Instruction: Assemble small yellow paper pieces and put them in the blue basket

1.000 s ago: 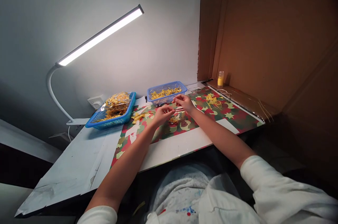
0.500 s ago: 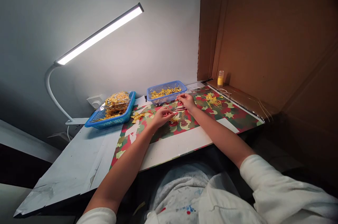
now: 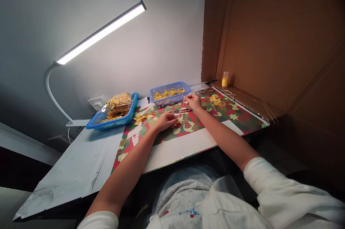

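Observation:
My left hand (image 3: 165,121) rests low over the patterned board, thumb and fingers pinched together. What it holds is too small to make out. Just beside its fingertips lies a small yellow piece (image 3: 178,123) with thin strands. Higher and to the right, my right hand (image 3: 193,102) is closed in a pinch, apparently on a thin cord, near the front right corner of the small blue basket (image 3: 172,98). Between the two hands lies a slim tool with reddish handles (image 3: 183,110), perhaps scissors. Left of my left hand are yellow ribbon-like pieces with long strands (image 3: 141,118).
A larger blue basket (image 3: 113,124) with a plastic bag of yellow pieces (image 3: 120,103) stands at left. Loose yellow strands (image 3: 217,102) lie at right. Behind are a yellow-filled bottle (image 3: 225,79) and cardboard wall (image 3: 258,42). A lit lamp (image 3: 101,33) hangs over the left side.
My right hand has moved slightly right, away from my left hand. The reddish-handled tool between them shows more. My left hand stays almost in place.

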